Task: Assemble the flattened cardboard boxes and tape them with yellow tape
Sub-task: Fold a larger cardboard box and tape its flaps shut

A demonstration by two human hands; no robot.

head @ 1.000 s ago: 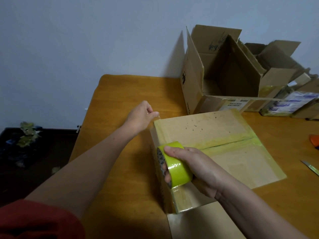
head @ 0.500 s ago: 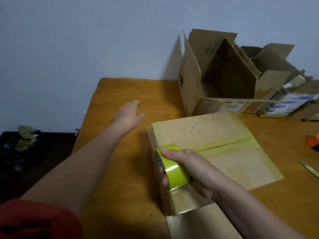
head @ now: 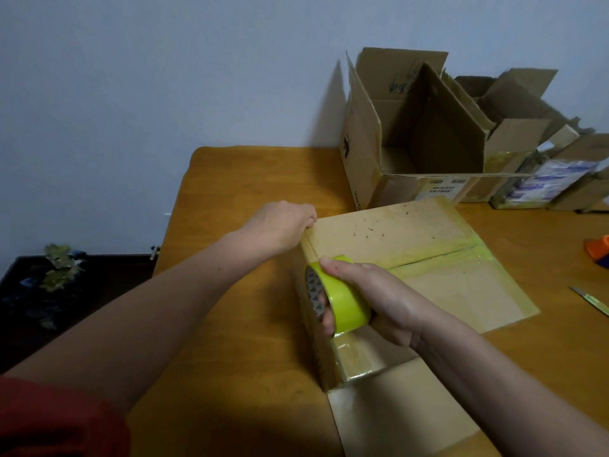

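Head view: the right hand [head: 379, 301] has its grip clamped round the yellow tape roll [head: 347, 296] at the near-left edge of the box [head: 412, 239] on the counter [head: 237, 179]. The left hand [head: 276, 225] meets the far-left corner, and its grip cannot be made out. A slack pull could lay the tape crooked or wrinkled.

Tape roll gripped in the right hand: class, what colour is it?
Bright yellow-green; the tape roll shows best in the head view, in the right hand.
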